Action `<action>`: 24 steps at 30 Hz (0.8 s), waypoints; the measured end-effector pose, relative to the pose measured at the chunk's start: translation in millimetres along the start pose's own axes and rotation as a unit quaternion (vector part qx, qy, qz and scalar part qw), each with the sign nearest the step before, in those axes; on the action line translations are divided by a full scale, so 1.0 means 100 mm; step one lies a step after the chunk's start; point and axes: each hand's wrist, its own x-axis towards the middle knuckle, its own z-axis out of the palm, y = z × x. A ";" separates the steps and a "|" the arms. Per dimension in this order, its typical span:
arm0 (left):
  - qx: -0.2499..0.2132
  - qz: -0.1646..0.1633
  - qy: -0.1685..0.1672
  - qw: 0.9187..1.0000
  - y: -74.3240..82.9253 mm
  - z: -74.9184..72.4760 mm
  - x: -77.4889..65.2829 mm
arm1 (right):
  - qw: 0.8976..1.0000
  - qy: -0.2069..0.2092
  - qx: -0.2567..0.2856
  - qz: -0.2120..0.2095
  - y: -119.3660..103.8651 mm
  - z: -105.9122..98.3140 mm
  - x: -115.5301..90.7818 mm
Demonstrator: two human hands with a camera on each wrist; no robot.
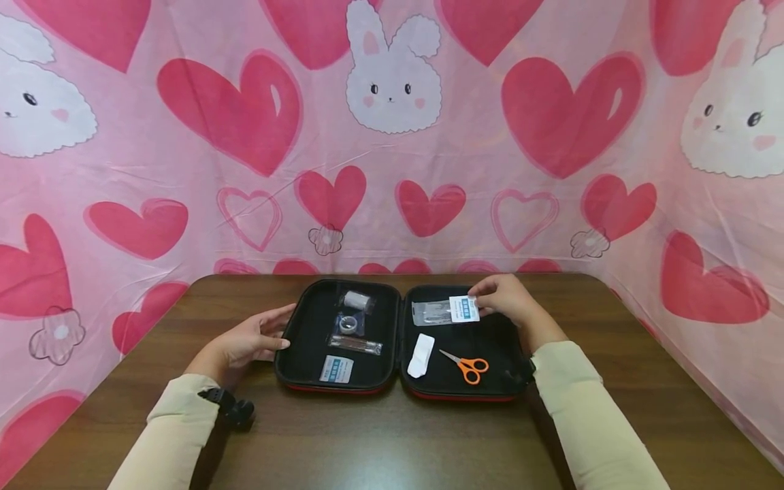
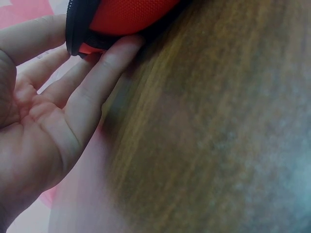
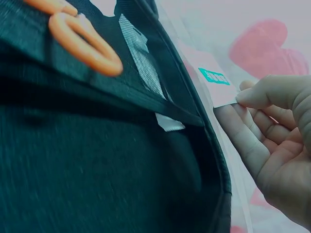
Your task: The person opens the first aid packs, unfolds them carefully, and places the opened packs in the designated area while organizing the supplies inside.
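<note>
A black-lined first aid case (image 1: 300, 333) with a red outside lies unfolded on the table. My left hand (image 1: 254, 338) holds its left rim, thumb above and fingers underneath; the left wrist view shows the red shell (image 2: 131, 17) against those fingers. Over the back of the right half, my right hand (image 1: 505, 299) pinches a small white sachet with a blue label (image 1: 463, 308) by its edge, thumb against fingers. Beside that sachet lies a clear packet (image 1: 431, 313) with pale contents. Orange-handled scissors (image 1: 471, 371) and a white folded item (image 1: 421, 355) rest nearer the front.
In the left half lie a wrapped white roll (image 1: 357, 301), a tape roll in a bag (image 1: 349, 324), a clear packet of thin sticks (image 1: 355, 344) and another blue-labelled sachet (image 1: 336, 369). A pink heart-print cloth (image 1: 380, 204) hangs behind the wooden table (image 1: 343, 442).
</note>
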 end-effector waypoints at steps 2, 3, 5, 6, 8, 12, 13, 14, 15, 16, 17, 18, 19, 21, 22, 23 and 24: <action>-0.001 0.001 0.000 1.000 0.01 0.00 -0.01 | 1.000 -0.002 0.003 -0.001 0.01 -0.04 -0.02; -0.002 0.001 0.000 1.000 0.01 0.00 -0.01 | 1.000 -0.002 0.007 -0.001 0.02 -0.05 -0.03; -0.004 0.002 0.000 1.000 0.02 0.00 -0.01 | 1.000 -0.007 0.012 -0.002 0.03 -0.09 -0.05; -0.005 0.002 -0.001 1.000 0.02 0.00 -0.01 | 1.000 -0.009 0.014 -0.004 0.04 -0.10 -0.05; -0.005 0.002 0.000 1.000 0.01 0.00 -0.01 | 1.000 -0.014 0.009 -0.004 0.06 -0.13 -0.06; -0.005 0.004 0.000 1.000 0.01 0.00 -0.01 | 1.000 -0.018 -0.012 0.011 0.08 -0.19 -0.08; -0.006 0.005 0.000 1.000 0.01 0.00 -0.01 | 0.999 -0.019 -0.020 0.017 0.08 -0.20 -0.09; -0.007 0.005 0.000 1.000 0.01 0.00 -0.01 | 0.999 -0.019 -0.025 0.023 0.07 -0.21 -0.09; -0.008 0.006 -0.001 1.000 0.02 0.00 -0.01 | 0.999 -0.020 -0.031 0.028 0.07 -0.22 -0.10; -0.009 0.007 -0.001 1.000 0.02 0.01 -0.01 | 0.999 -0.022 -0.036 0.031 0.07 -0.23 -0.10; -0.010 0.007 -0.002 1.000 0.02 0.00 -0.01 | 0.998 -0.025 -0.042 0.036 0.07 -0.25 -0.11; -0.010 0.007 -0.002 1.000 0.02 0.00 -0.01 | 0.998 -0.028 -0.049 0.041 0.08 -0.26 -0.12; -0.009 0.008 -0.003 1.000 0.02 0.00 -0.01 | 0.997 -0.030 -0.055 0.047 0.08 -0.27 -0.12; -0.009 0.008 -0.004 1.000 0.01 0.00 0.00 | 0.995 -0.035 -0.068 0.060 0.08 -0.29 -0.13; -0.009 0.008 -0.004 1.000 0.01 0.00 0.00 | 0.994 -0.039 -0.073 0.066 0.09 -0.30 -0.13; -0.009 0.007 -0.005 1.000 0.01 0.00 0.00 | 0.993 -0.045 -0.079 0.070 0.09 -0.31 -0.14; -0.010 0.006 -0.005 1.000 0.01 0.00 0.00 | 0.992 -0.049 -0.087 0.072 0.10 -0.32 -0.14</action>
